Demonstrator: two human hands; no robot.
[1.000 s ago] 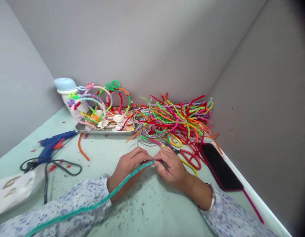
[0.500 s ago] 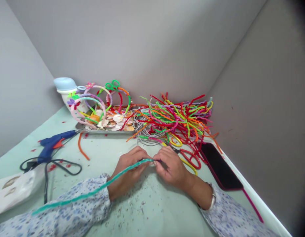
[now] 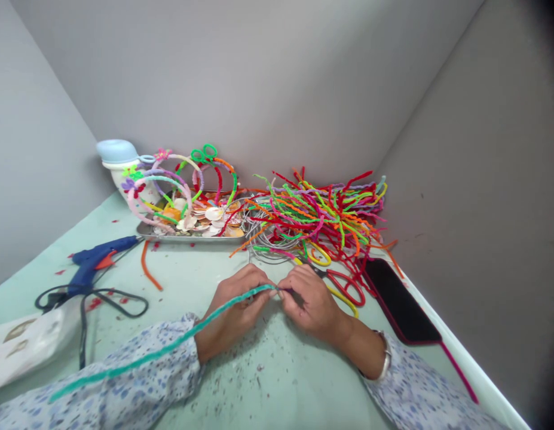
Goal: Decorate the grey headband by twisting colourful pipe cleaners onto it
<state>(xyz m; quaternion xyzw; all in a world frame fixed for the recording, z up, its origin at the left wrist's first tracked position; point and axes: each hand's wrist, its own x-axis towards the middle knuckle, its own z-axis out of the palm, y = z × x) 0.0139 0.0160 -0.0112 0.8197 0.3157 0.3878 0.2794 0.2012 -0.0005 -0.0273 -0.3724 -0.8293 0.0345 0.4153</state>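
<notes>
A long teal pipe cleaner [image 3: 169,344] runs from my fingertips back over my left forearm. My left hand [image 3: 238,307] pinches it close to its far end, thumb and fingers pressed together. Close beside it, almost touching, my right hand [image 3: 310,301] is closed in a pinch at the pipe cleaner's tip. A small dark piece shows between the right fingers, too little to name. Just beyond my right hand lie scissors with red handles [image 3: 347,289].
A metal tray [image 3: 191,239] holds shells and several fuzzy headbands [image 3: 160,179], near a white cup with a blue lid [image 3: 118,152]. Pipe cleaners [image 3: 326,215] are heaped at the back. A blue glue gun [image 3: 91,266] lies left; a phone [image 3: 402,301] lies right.
The teal pipe cleaner's loose end has shifted slightly down and left along my forearm. Both hands stay at nearly the same spot, still pinching.
</notes>
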